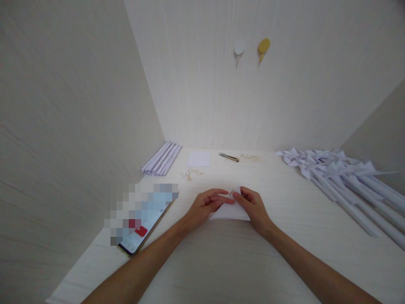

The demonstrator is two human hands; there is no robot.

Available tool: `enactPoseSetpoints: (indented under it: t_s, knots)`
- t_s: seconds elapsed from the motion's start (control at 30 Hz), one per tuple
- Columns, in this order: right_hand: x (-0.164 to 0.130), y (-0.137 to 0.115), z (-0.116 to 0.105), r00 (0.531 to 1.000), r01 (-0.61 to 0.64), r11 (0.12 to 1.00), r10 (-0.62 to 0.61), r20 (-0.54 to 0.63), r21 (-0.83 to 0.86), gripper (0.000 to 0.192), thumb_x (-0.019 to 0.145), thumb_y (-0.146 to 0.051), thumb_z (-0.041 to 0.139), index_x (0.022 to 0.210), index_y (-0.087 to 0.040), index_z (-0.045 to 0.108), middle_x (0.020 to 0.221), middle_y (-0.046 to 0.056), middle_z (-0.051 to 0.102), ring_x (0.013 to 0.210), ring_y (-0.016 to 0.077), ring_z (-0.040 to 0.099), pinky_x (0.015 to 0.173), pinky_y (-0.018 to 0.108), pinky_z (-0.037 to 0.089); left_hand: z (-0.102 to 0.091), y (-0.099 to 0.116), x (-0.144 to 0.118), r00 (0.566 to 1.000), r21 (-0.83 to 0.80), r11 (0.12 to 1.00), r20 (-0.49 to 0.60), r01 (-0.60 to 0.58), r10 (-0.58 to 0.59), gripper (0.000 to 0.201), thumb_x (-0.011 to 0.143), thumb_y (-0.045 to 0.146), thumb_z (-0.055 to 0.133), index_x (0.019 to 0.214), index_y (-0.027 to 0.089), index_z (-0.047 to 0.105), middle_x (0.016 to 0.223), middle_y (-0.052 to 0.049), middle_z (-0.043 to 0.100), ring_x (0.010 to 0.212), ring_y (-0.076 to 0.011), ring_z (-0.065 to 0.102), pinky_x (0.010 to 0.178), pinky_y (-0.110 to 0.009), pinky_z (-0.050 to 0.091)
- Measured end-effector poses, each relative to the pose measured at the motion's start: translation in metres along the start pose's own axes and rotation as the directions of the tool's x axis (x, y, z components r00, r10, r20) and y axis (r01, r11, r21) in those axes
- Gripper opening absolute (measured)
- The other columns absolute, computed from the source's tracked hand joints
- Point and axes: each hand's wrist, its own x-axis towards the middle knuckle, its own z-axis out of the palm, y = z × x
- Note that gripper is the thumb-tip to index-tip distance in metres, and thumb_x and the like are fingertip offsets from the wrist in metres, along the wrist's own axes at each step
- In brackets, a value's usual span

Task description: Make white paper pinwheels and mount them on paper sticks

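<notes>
Two bare hands meet at the middle of a pale, faintly grained wooden table [221, 261]: the left hand [207, 204] and the right hand [251, 207] both pinch the top edge of a small folded white paper sheet [229, 212], fingers curled and nearly closed on it, the sheet lying flat on the table between them. At ten o'clock lies a phone with a lit screen [139, 236]. Farther out at eleven o'clock rests a bundle of rolled white paper sticks [161, 159]; at twelve, a blank white paper square [198, 159] and a slim metal cutter [228, 157]. At two o'clock, a heap of white paper pinwheels on long sticks [341, 177] spreads out. Matte cream walls enclose the table, with two plastic hooks, one white [238, 50], one yellow [263, 46].
</notes>
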Motion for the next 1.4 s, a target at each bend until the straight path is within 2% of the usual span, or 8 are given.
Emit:
enactPoseSetpoints:
  t_s: [0.23, 0.5, 0.63, 0.77, 0.97, 1.1, 1.23, 1.4]
  knots:
    - [0.001, 0.0, 0.0, 0.997, -0.041, 0.999, 0.04, 0.072, 0.012, 0.028, 0.063, -0.038, 0.058, 0.051, -0.016, 0.044, 0.044, -0.006, 0.036, 0.039, 0.0056, 0.031, 0.037, 0.019, 0.022, 0.0, 0.003, 0.0, 1.0, 0.122, 0.992, -0.01, -0.02, 0.022, 0.014, 0.058, 0.025, 0.065, 0.065, 0.013, 0.065, 0.076, -0.006, 0.066, 0.074, -0.0159, 0.059, 0.071, -0.027, 0.043]
    - [-0.001, -0.009, 0.004, 0.974, -0.047, 0.996, 0.029, 0.224, 0.072, 0.019, 0.062, -0.032, 0.059, 0.056, -0.015, 0.051, 0.046, -0.005, 0.047, 0.041, 0.0063, 0.038, 0.04, 0.02, 0.027, -0.002, 0.004, 0.003, 0.994, 0.221, 0.974, -0.101, 0.057, -0.035, 0.018, 0.063, 0.029, 0.058, 0.056, 0.013, 0.062, 0.046, 0.002, 0.054, 0.042, -0.0071, 0.044, 0.045, -0.019, 0.035]
    - [0.0, -0.008, 0.003, 0.987, -0.019, 0.998, 0.01, 0.163, 0.058, 0.018, 0.065, -0.031, 0.057, 0.059, -0.014, 0.055, 0.044, -0.006, 0.045, 0.039, 0.0056, 0.037, 0.04, 0.02, 0.028, -0.003, 0.002, 0.004, 0.992, 0.181, 0.982, -0.126, 0.053, -0.031, 0.023, 0.06, 0.035, 0.06, 0.057, 0.013, 0.06, 0.049, 0.001, 0.054, 0.044, -0.0079, 0.044, 0.047, -0.021, 0.035]
    - [-0.001, -0.01, 0.002, 1.0, -0.008, 1.0, 0.008, -0.004, 0.026, 0.014, 0.066, -0.028, 0.057, 0.067, -0.014, 0.056, 0.043, -0.006, 0.046, 0.04, 0.0061, 0.041, 0.04, 0.019, 0.031, -0.005, 0.002, 0.004, 0.988, 0.009, 0.999, -0.149, -0.037, 0.038, 0.039, 0.071, 0.044, 0.047, 0.051, 0.012, 0.056, 0.064, -0.004, 0.058, 0.061, -0.0117, 0.05, 0.06, -0.024, 0.038]
    - [-0.002, -0.011, 0.003, 0.996, -0.021, 0.992, 0.032, -0.089, 0.126, 0.02, 0.063, -0.028, 0.06, 0.068, -0.018, 0.044, 0.054, -0.004, 0.057, 0.05, 0.0106, 0.057, 0.044, 0.02, 0.039, -0.007, 0.003, 0.008, 0.969, -0.36, 0.932, -0.242, -0.049, -0.042, 0.052, 0.069, 0.06, 0.035, 0.088, 0.016, 0.055, 0.09, -0.008, 0.06, 0.078, -0.017, 0.055, 0.068, -0.03, 0.042]
    - [-0.003, -0.011, 0.004, 0.998, -0.045, 0.986, 0.051, -0.035, 0.164, 0.025, 0.063, -0.029, 0.06, 0.068, -0.019, 0.037, 0.055, -0.005, 0.058, 0.055, 0.0131, 0.06, 0.047, 0.02, 0.041, -0.007, -0.002, 0.009, 0.952, -0.102, 0.995, -0.304, -0.011, -0.02, 0.039, 0.061, 0.046, 0.058, 0.083, 0.015, 0.055, 0.077, -0.004, 0.061, 0.064, -0.0136, 0.055, 0.055, -0.024, 0.043]
    - [-0.003, -0.01, 0.004, 0.991, -0.059, 0.991, 0.043, 0.129, 0.123, 0.024, 0.063, -0.029, 0.06, 0.073, -0.019, 0.04, 0.054, -0.004, 0.058, 0.051, 0.0109, 0.056, 0.047, 0.021, 0.039, -0.007, -0.002, 0.007, 0.935, 0.116, 0.991, -0.354, 0.073, -0.028, 0.031, 0.065, 0.042, 0.054, 0.068, 0.011, 0.055, 0.052, 0.001, 0.053, 0.041, -0.0081, 0.046, 0.039, -0.02, 0.036]
    - [-0.003, -0.006, 0.004, 0.975, -0.036, 0.999, 0.03, 0.22, 0.019, 0.019, 0.069, -0.034, 0.053, 0.066, -0.017, 0.046, 0.048, -0.006, 0.046, 0.04, 0.006, 0.039, 0.038, 0.019, 0.025, -0.006, -0.002, 0.005, 0.979, 0.147, 0.98, -0.177, 0.131, -0.104, 0.028, 0.063, 0.039, 0.057, 0.061, 0.011, 0.057, 0.05, 0.001, 0.052, 0.043, -0.0079, 0.045, 0.04, -0.02, 0.035]
